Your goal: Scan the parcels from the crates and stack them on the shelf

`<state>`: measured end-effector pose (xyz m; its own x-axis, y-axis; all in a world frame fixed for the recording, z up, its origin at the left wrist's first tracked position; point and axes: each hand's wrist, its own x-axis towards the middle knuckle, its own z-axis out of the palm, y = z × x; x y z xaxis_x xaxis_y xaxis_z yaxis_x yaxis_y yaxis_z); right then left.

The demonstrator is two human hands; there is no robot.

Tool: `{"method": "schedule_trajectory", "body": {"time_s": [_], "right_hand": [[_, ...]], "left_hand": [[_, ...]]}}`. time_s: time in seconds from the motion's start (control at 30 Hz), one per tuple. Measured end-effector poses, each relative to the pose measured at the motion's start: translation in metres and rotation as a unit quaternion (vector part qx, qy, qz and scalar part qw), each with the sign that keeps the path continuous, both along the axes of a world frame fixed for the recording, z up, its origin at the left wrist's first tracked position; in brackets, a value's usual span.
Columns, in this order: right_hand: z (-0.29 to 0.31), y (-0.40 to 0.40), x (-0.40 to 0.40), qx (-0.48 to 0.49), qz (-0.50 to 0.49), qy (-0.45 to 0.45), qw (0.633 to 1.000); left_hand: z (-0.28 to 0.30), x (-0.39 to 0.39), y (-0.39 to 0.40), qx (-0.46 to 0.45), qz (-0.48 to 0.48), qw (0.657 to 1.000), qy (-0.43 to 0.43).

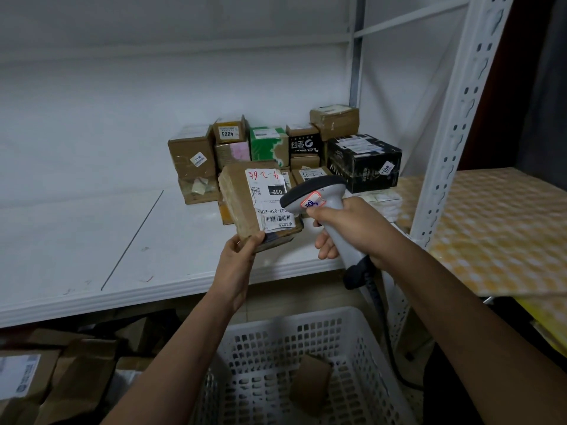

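My left hand grips the near corner of a brown cardboard parcel, held tilted above the white shelf. Its white label, with red handwriting and a barcode, faces up. My right hand holds a grey handheld scanner by the handle; the scanner's dark head hangs just over the label's right edge. Below my arms stands a white perforated crate with one brown parcel inside.
Several parcels stand stacked at the shelf's back right, among them a black box and a green one. A white shelf upright rises on the right beside a yellow patterned board. More cardboard parcels lie lower left.
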<state>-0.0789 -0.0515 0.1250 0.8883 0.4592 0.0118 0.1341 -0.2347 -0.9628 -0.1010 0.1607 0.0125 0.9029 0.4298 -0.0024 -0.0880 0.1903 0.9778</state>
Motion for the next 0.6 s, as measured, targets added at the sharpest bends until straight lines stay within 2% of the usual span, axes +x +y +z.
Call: {"method": "schedule_trajectory", "body": {"time_s": [0.6], "right_hand": [[0.0002, 0.0027, 0.0085, 0.010, -0.002, 0.004, 1.000]], "left_hand": [[-0.0035, 0.0016, 0.0014, -0.039, 0.001, 0.999, 0.011]]}}
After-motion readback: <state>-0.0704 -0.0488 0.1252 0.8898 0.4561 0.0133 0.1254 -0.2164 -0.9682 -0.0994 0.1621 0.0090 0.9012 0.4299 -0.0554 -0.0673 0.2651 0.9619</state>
